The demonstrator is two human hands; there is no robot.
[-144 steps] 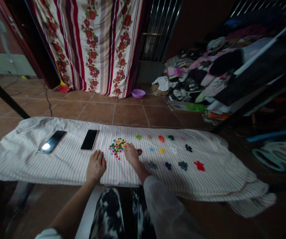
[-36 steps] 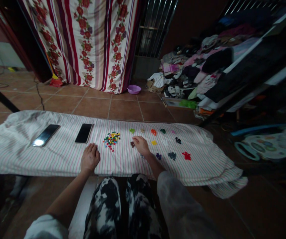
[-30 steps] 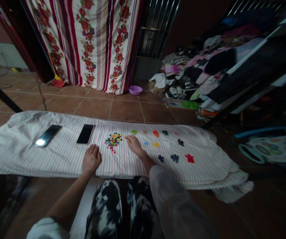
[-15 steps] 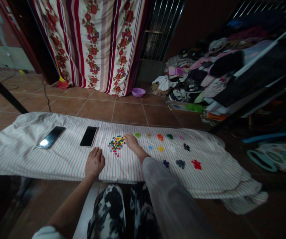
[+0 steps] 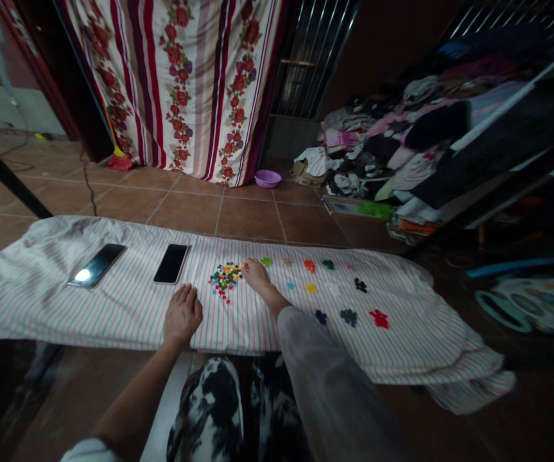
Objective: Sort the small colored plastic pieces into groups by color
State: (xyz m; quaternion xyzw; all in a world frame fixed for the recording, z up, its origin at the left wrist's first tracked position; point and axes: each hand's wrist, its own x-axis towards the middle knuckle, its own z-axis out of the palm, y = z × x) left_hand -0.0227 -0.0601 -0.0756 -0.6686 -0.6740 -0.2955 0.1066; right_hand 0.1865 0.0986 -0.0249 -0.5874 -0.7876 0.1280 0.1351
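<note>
My right hand (image 5: 256,274) is at the right edge of a mixed heap of tiny coloured pieces (image 5: 225,278), its fingertips pinched together. What lies between them is too small to make out. My left hand (image 5: 183,313) rests flat, palm down, on the striped cloth (image 5: 238,330), left of and nearer than the heap. It holds nothing. Right of my right hand lie small single-colour piles, among them light green (image 5: 266,262), orange (image 5: 309,265), yellow (image 5: 311,288), black (image 5: 360,285), grey (image 5: 348,317) and red (image 5: 379,318).
Two phones, a dark one (image 5: 171,264) and one with a bright reflection (image 5: 97,265), lie on the cloth at left. Beyond are a purple basin (image 5: 268,178), a floral curtain (image 5: 204,83) and a heap of clothes (image 5: 392,135). My knees (image 5: 214,404) are below the near edge.
My right hand has stayed by the heap, its fingers shifting only slightly. My left hand rests in the same place. The view has moved a little.
</note>
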